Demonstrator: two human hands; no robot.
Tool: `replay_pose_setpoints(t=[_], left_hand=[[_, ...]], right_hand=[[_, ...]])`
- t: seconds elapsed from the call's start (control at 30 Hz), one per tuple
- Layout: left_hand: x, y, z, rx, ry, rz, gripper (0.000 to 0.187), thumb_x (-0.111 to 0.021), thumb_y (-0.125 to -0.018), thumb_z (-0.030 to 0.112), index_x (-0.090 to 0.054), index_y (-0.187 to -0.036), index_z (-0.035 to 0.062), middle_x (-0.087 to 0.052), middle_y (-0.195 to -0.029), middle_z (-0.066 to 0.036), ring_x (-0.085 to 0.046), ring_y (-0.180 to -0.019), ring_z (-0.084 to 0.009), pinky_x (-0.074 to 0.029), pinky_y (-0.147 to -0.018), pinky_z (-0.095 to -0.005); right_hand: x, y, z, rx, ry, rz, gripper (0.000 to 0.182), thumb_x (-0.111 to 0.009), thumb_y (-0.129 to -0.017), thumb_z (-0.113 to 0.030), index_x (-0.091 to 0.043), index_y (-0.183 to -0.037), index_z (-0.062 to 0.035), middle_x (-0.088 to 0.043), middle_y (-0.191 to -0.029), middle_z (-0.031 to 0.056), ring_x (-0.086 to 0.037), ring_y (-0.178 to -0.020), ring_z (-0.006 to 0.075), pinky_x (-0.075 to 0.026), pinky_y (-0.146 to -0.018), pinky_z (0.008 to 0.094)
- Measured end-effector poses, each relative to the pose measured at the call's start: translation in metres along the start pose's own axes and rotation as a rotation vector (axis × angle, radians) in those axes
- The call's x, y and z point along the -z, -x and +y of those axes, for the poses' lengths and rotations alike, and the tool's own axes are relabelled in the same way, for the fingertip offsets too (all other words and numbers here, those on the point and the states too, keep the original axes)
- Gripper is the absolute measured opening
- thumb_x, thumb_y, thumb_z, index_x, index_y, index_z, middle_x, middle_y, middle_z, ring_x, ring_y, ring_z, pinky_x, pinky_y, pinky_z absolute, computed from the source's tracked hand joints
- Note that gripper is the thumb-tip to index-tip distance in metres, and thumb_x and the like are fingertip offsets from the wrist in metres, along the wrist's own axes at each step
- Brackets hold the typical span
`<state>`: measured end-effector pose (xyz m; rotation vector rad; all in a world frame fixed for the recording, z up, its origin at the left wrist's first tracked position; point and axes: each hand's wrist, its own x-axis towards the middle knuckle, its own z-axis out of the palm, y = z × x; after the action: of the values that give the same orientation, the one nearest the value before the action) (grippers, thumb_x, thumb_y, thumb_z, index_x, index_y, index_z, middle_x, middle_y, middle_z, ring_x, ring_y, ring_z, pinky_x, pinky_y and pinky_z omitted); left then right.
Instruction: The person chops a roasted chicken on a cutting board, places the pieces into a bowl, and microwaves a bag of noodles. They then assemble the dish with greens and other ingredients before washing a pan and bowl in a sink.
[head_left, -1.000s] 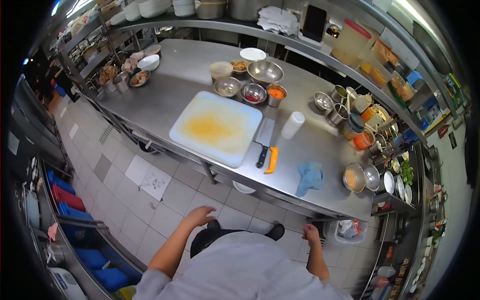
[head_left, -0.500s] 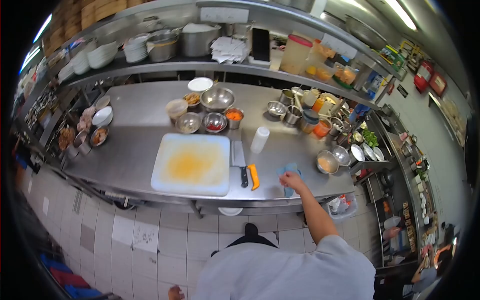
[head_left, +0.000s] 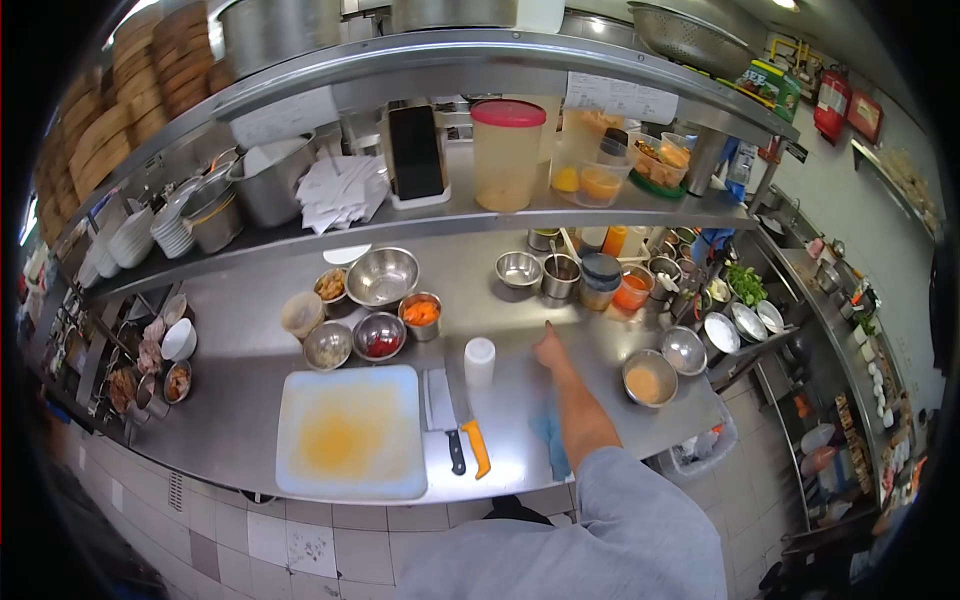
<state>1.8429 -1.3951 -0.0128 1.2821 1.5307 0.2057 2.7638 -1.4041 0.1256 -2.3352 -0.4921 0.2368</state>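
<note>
My right hand [head_left: 549,347] reaches forward over the steel worktop, a finger stretched out and nothing visible in it. Ahead of it stand a steel cup [head_left: 560,277] and a small steel bowl [head_left: 519,271]. A blue cloth [head_left: 549,440] lies under my forearm near the front edge. To the left are a white squeeze bottle [head_left: 480,362], a cleaver [head_left: 440,405] with a black handle and a knife [head_left: 476,448] with a yellow handle. Beside them lies a white cutting board [head_left: 350,472] with an orange-yellow stain. My left hand is out of view.
Steel bowls hold carrots [head_left: 420,313] and red pieces [head_left: 381,345]. A bowl of beige liquid [head_left: 648,381] stands at the right. Overhead, a shelf [head_left: 440,220] carries a phone [head_left: 417,153], a red-lidded tub [head_left: 507,155] and paper slips [head_left: 342,194].
My right hand has left the blue cloth and moved forward towards the steel containers. The view has tilted up and shifted closer to the shelf. My left hand has gone out of view.
</note>
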Motion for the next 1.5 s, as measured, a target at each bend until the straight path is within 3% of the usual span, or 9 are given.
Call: replay_pose_setpoints(t=[0.1, 0.33, 0.6, 0.7, 0.87, 0.93, 1.0, 1.27, 1.5], left_hand=[[-0.043, -0.025, 0.077, 0.183, 0.124, 0.057, 0.041, -0.058, -0.095, 0.034, -0.057, -0.127, 0.0091, -0.065, -0.099, -0.009, -0.063, -0.072, -0.0195, -0.053, -0.055, -0.0332], [-0.131, 0.012, 0.208, 0.05, -0.001, -0.084, 0.038, -0.06, -0.096, 0.028, -0.058, -0.131, 0.0129, -0.067, -0.099, -0.005, -0.063, -0.079, -0.0146, -0.053, -0.062, -0.03], [-0.15, 0.049, 0.209, 0.151, 0.086, -0.082, 0.04, -0.06, -0.096, 0.027, -0.057, -0.134, 0.0132, -0.068, -0.109, -0.005, -0.063, -0.085, -0.015, -0.053, -0.069, -0.0306], [-0.16, 0.06, 0.25, 0.088, 0.066, -0.134, 0.043, -0.061, -0.096, 0.03, -0.055, -0.136, 0.013, -0.068, -0.112, -0.006, -0.063, -0.09, -0.0161, -0.053, -0.072, -0.0313], [-0.181, 0.052, 0.286, -0.088, -0.033, -0.395, 0.047, -0.061, -0.096, 0.033, -0.054, -0.139, 0.0149, -0.064, -0.124, -0.009, -0.063, -0.095, -0.0179, -0.054, -0.077, -0.0314], [-0.199, 0.056, 0.309, -0.15, -0.052, -0.49, 0.044, -0.057, -0.098, 0.03, -0.055, -0.13, -0.0001, -0.066, -0.113, -0.011, -0.067, -0.095, -0.0238, -0.057, -0.075, -0.0373], [-0.216, 0.062, 0.327, -0.18, 0.012, -0.726, 0.053, -0.061, -0.098, 0.033, -0.05, -0.137, -0.0016, -0.063, -0.125, -0.011, -0.061, -0.11, -0.0214, -0.053, -0.09, -0.0336], [-0.31, 0.09, 0.362, -0.013, 0.504, -1.074, 0.072, -0.045, -0.101, 0.051, -0.016, -0.154, 0.0112, -0.044, -0.144, -0.016, -0.057, -0.12, -0.034, -0.055, -0.089, -0.0503], [-0.39, 0.119, 0.313, 0.154, 0.443, -1.113, 0.056, -0.053, -0.095, 0.008, -0.029, -0.145, 0.0045, -0.051, -0.133, -0.018, -0.066, -0.106, -0.0312, -0.061, -0.083, -0.0475]], right_hand=[[-0.007, -0.05, -0.008, 0.073, 0.166, -0.056, 0.046, -0.072, -0.079, -0.021, -0.065, -0.123, -0.0095, -0.035, -0.153, 0.0199, -0.051, -0.125, 0.0387, -0.045, -0.105, 0.0419], [-0.033, -0.164, -0.045, 0.237, 0.248, -0.103, 0.03, -0.075, -0.077, -0.022, -0.073, -0.106, -0.0197, -0.026, -0.158, 0.0166, -0.057, -0.119, 0.0396, -0.048, -0.101, 0.0426], [-0.055, -0.205, -0.027, 0.318, 0.318, -0.232, 0.027, -0.074, -0.074, -0.021, -0.075, -0.1, -0.0176, -0.058, -0.126, 0.0168, -0.064, -0.104, 0.0343, -0.051, -0.096, 0.041], [-0.044, -0.161, -0.013, 0.436, 0.125, -0.198, 0.023, -0.071, -0.075, -0.021, -0.076, -0.096, -0.0134, -0.064, -0.108, 0.0192, -0.064, -0.099, 0.0354, -0.05, -0.093, 0.0417], [0.0, -0.02, 0.028, 0.582, -0.017, -0.288, 0.026, -0.071, -0.081, -0.018, -0.074, -0.106, -0.0145, -0.064, -0.11, 0.0164, -0.059, -0.107, 0.0338, -0.049, -0.095, 0.0409], [0.037, 0.054, 0.03, 0.478, -0.196, -0.332, 0.026, -0.071, -0.083, -0.019, -0.074, -0.109, -0.0146, -0.06, -0.118, 0.0145, -0.059, -0.109, 0.0317, -0.048, -0.096, 0.0383], [0.076, 0.141, 0.029, 0.447, -0.276, -0.37, 0.026, -0.072, -0.085, -0.021, -0.074, -0.11, -0.0125, -0.058, -0.121, 0.013, -0.058, -0.111, 0.0295, -0.047, -0.097, 0.0359], [0.15, 0.354, 0.058, 0.677, -0.207, -0.689, 0.023, -0.071, -0.088, -0.024, -0.074, -0.107, -0.0111, -0.061, -0.119, 0.0113, -0.06, -0.111, 0.028, -0.048, -0.096, 0.035], [0.187, 0.432, 0.124, 0.587, -0.287, -0.618, 0.025, -0.075, -0.086, -0.021, -0.072, -0.107, -0.008, -0.058, -0.133, 0.0105, -0.061, -0.112, 0.0269, -0.051, -0.091, 0.037]])
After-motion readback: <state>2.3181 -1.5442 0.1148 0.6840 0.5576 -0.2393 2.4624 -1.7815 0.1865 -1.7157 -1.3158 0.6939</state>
